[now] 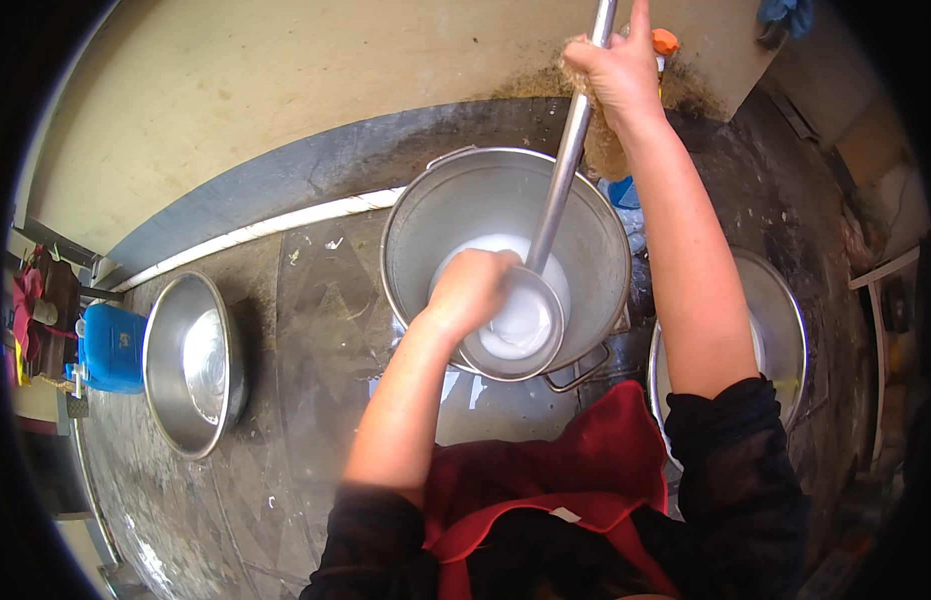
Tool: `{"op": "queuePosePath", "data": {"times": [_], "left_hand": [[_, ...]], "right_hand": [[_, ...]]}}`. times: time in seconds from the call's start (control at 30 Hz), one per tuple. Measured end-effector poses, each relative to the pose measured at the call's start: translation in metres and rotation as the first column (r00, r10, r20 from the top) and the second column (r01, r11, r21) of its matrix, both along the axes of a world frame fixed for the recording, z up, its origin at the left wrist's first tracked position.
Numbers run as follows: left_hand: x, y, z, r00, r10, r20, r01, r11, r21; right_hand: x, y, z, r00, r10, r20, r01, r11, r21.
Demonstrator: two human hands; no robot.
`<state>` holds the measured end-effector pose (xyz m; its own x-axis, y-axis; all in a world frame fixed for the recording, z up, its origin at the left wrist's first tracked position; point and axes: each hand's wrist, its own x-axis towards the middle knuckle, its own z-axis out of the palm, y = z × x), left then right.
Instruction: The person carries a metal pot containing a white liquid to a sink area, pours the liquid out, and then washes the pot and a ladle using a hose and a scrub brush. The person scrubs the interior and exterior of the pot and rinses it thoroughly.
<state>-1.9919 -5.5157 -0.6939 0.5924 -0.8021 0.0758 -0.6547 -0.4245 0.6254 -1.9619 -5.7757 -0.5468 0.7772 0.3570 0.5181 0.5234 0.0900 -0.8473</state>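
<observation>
A long-handled metal ladle (558, 180) slants across a large metal pot (413, 225). Whitish, cloudy liquid (503, 241) lies in the bottom of the pot, and the ladle's bowl (521, 322) also contains some. High on the handle, my right hand (623, 71) grips it, the index finger stretched along it. A tan fibrous scrubber (606, 146) is between this hand and the handle and hangs below. My left hand (473, 289), slightly blurred, holds the rim of the ladle's bowl where the handle joins; its fingertips are hidden.
On the wet tiled floor stand a metal basin (161, 375) to the left, beside a blue jerrycan (114, 349), and another metal basin (792, 337) under my right forearm. A white pipe (285, 231) runs along the wall. A bottle with an orange cap (665, 41) is behind my right hand.
</observation>
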Motion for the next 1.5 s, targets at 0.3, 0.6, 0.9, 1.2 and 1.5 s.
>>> {"op": "queuePosePath", "data": {"times": [0.3, 0.6, 0.9, 1.2, 1.5], "left_hand": [[0.016, -0.004, -0.009, 0.961, 0.141, -0.236, -0.223, 0.902, -0.369], [0.013, -0.011, -0.02, 0.934, 0.126, -0.333, -0.287, 0.821, -0.495], [0.018, -0.017, -0.034, 0.88, 0.202, -0.429, -0.415, 0.766, -0.49], [0.03, -0.012, -0.036, 0.887, 0.239, -0.395, -0.429, 0.745, -0.511], [0.03, -0.007, -0.002, 0.674, -0.317, -0.667, -0.531, 0.42, -0.736]], "right_hand": [[-0.045, 0.11, -0.132, 0.786, -0.501, -0.362, 0.585, 0.793, 0.171], [-0.075, 0.09, -0.134, 0.849, -0.206, -0.487, 0.347, 0.911, 0.22], [-0.063, 0.085, -0.136, 0.771, -0.335, -0.542, 0.445, 0.892, 0.081], [-0.049, 0.092, -0.144, 0.843, -0.405, -0.355, 0.407, 0.911, -0.072], [-0.038, 0.138, -0.158, 0.665, -0.737, 0.122, 0.707, 0.569, -0.42]]}}
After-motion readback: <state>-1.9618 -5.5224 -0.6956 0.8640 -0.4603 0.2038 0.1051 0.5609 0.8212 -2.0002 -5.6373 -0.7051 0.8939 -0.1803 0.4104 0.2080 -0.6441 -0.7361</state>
